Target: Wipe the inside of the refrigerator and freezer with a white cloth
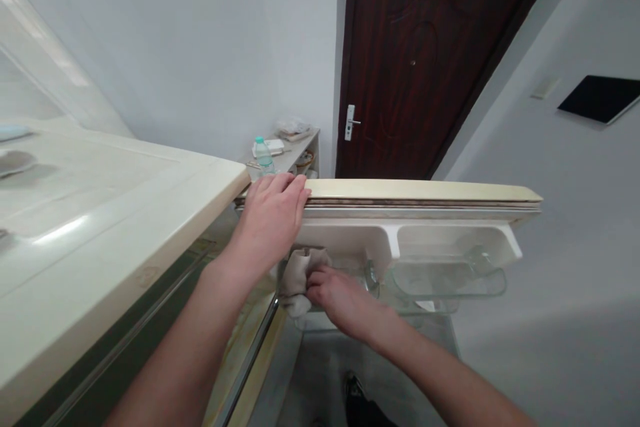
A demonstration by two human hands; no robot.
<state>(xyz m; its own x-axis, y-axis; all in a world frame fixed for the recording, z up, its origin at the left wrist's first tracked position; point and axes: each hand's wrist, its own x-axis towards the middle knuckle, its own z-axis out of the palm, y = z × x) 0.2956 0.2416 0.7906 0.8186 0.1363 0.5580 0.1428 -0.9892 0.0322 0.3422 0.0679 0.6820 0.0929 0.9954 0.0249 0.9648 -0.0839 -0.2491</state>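
Head view, and we're right up close: the fridge top (100, 200) stretches across our left, pale and glossy, with a couple of small items cut off at its far-left edge. Just past it, we've got the left hand (275, 207) up on the fridge door (425, 192), fingers draped over its top edge at the end nearest the fridge body; whether that grip is clamped or merely resting, we can't tell. Below and to the right, the right hand (340, 297) has its grip closed on a bunched, greyish-beige cloth (299, 280), and we find that cloth at the left end of the door's inner side, beside the white molded compartments (453, 240). Clear guards (445, 283) stick out under those compartments, to the right of the hand. Down beneath the door, we pick out a dark shoe (354, 387) on the grey floor (315, 373). Looking beyond the door, there's a small shelf unit (287, 160) against the wall, carrying a clear bottle (265, 159) with a green cap and a plastic bag (294, 127). Farther back, we reach a dark reddish-brown room door (400, 80) with a silver handle (350, 123).
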